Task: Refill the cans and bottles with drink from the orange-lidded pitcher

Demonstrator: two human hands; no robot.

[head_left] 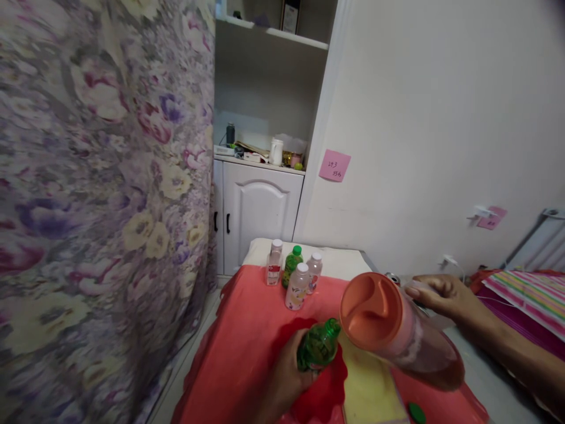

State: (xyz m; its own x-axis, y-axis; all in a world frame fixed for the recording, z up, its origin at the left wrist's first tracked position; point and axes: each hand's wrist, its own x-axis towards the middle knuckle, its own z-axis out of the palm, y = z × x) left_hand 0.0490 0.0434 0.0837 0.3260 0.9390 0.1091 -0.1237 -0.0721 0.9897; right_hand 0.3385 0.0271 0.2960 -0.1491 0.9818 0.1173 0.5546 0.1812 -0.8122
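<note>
Jug (424, 353): nearest us, tilted in the air over the right part of the table, its round orange top (371, 309) turned toward us and its see-through body slanting down to the right.
Right hand (435, 292): we hold the jug with fingers curled at its handle side; part of this grip is hidden.
Green bottle (318, 347): we have it in the air just left of the jug, leaning so that its mouth comes up beside the rim of the orange top; we cannot tell whether the two touch.
Left hand (289, 374): wrapped around the green bottle, partly lost in blur and shadow.
Red dish (334, 388): wavy-edged, lying beneath the bottle.
Yellow cloth (371, 386): flat on the table, between the red dish and a loose green cap (416, 413).
Standing bottles: upright in a cluster toward the far end, we see three clear ones with white caps (274, 266) (297, 288) (314, 274) and a capped green one (292, 271) among them.
Table (238, 335): spread with a coral-red cover, whitish at the far end.
Surroundings: we see a flowered curtain (106, 206) on the left, a white cupboard (262, 215) ahead, and a pink note (334, 165) on the wall (424, 118).
</note>
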